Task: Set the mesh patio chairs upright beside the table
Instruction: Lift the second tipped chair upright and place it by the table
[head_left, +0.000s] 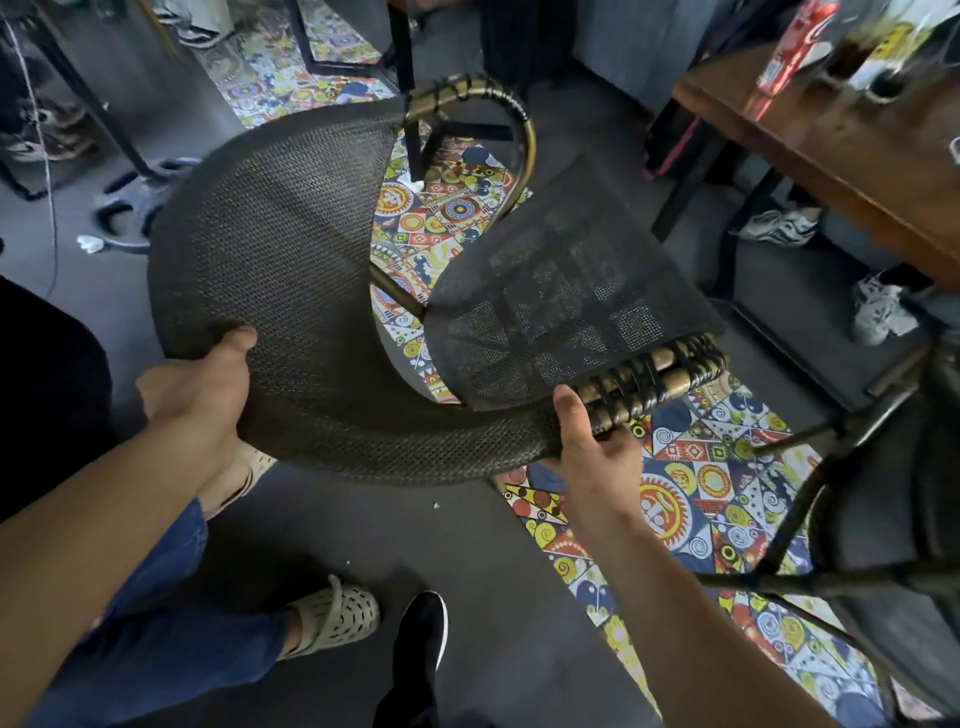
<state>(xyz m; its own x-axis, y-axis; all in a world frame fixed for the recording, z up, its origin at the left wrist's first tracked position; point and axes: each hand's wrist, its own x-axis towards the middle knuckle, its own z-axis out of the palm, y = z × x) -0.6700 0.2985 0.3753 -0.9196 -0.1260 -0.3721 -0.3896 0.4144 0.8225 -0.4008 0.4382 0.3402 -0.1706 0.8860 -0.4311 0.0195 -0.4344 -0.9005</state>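
A dark mesh patio chair (291, 244) with a bronze wrapped frame fills the middle of the head view, tilted and lifted off the floor. Its curved backrest faces me and its seat panel (566, 291) slants to the right. My left hand (208, 384) grips the backrest's left edge, thumb on top. My right hand (587, 441) holds the lower rim where the wrapped armrest (654, 379) meets the mesh. The wooden table (841, 140) stands at the upper right. A second chair's dark frame (841, 499) shows at the right edge.
Patterned coloured tiles (691, 499) run diagonally across the grey floor. A black table base (135, 208) stands at the left. Bottles and a red can (795, 41) sit on the table. Another person's sneakers (878, 306) are under the table. My feet (332, 618) are below.
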